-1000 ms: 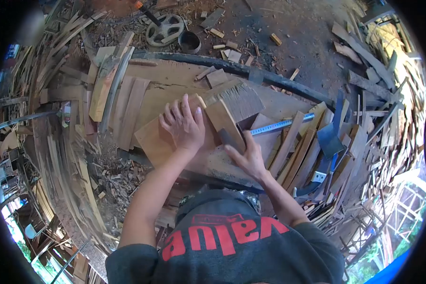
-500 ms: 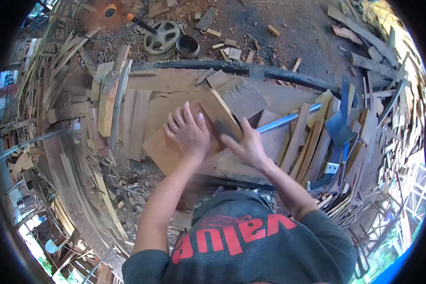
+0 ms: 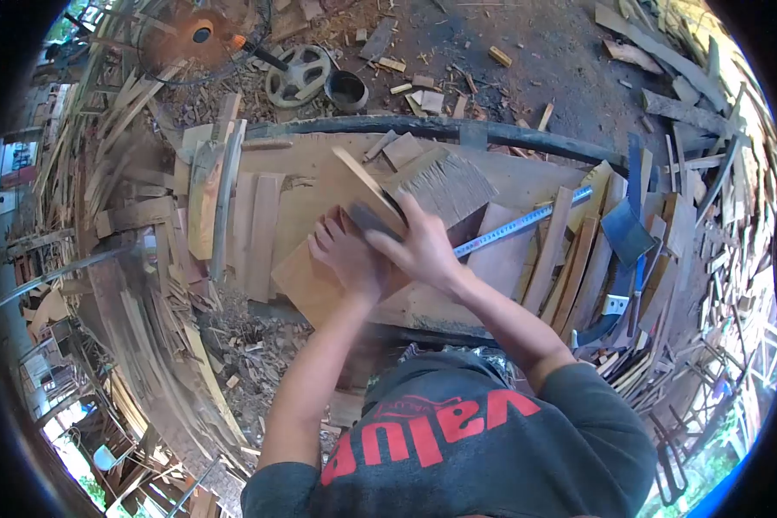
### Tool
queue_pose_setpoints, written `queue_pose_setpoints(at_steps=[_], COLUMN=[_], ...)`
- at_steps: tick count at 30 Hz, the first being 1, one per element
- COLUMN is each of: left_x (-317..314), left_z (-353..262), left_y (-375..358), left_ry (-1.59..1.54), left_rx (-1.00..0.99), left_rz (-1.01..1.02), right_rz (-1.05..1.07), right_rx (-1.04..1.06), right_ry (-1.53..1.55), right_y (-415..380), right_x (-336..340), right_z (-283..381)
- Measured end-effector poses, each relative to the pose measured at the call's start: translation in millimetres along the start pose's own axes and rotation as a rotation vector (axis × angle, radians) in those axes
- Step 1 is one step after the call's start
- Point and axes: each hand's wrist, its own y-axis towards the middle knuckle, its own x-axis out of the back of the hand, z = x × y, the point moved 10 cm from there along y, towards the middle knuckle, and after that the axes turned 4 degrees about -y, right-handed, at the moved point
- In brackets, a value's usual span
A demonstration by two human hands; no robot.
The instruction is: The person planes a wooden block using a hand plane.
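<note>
My left hand (image 3: pixel 350 259) is on a reddish-brown board (image 3: pixel 399 281), its fingers bent over the board's left side and its thumb hidden. Under that lies a wider light-brown board (image 3: pixel 298 289). My right hand (image 3: pixel 427 246) is closed around a narrow wooden piece (image 3: pixel 363 177) with a pale edge and a dark flat part near the fingers. It slants up and to the left, right beside my left hand. Behind my right hand lies a grey, rough-faced wood block (image 3: pixel 445 186). A blue-and-white measuring tape (image 3: pixel 518 224) stretches out to the right of it.
On the right of the work surface (image 3: pixel 311 160) lie several wood strips (image 3: pixel 548 250) and a handsaw (image 3: pixel 617 302). Upright offcuts (image 3: pixel 255 233) stand at the left. A fan (image 3: pixel 200 39), a spoked wheel (image 3: pixel 298 76) and a dark pot (image 3: pixel 347 89) are beyond the far edge.
My right hand has moved up and left with the pale-edged wooden piece. My left hand's spread fingers have drawn in over the reddish-brown board. The view has shifted slightly.
</note>
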Motion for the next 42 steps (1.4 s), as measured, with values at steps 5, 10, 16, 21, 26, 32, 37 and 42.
queue_pose_setpoints(at_steps=[5,10,16,21,26,32,37,42], left_x=[12.7,13.8,12.6,13.4,10.5,11.0,9.3,7.8], left_z=[-8.1,-7.3,-11.6,-12.4,-10.5,-9.7,-7.2,-5.0], left_y=[2.3,6.0,6.3,5.6,6.8,4.6,2.6,4.5], left_ry=[-0.010,-0.061,0.003,-0.006,-0.014,-0.017,-0.014,-0.056], left_rx=[-0.033,0.015,0.009,-0.007,0.019,0.012,0.015,0.022], left_rz=[-0.044,-0.011,-0.005,-0.033,0.012,-0.039,0.006,-0.014], right_rz=[-0.191,-0.064,-0.043,-0.145,-0.133,-0.127,-0.135,-0.201], right_rx=[-0.032,-0.241,-0.179,-0.010,-0.049,-0.042,0.061,0.067], right_ry=[0.106,0.035,-0.049,-0.039,-0.089,-0.069,-0.084,-0.187], right_y=[24.7,-33.9,19.3,-9.0,-2.0,20.3,-14.0,52.3], right_x=[40.7,46.6,12.1,28.1,20.5,16.6,21.2,7.3], right_z=[27.9,-45.2,-46.7,-36.5,-34.9,-32.3,-19.6,-13.7])
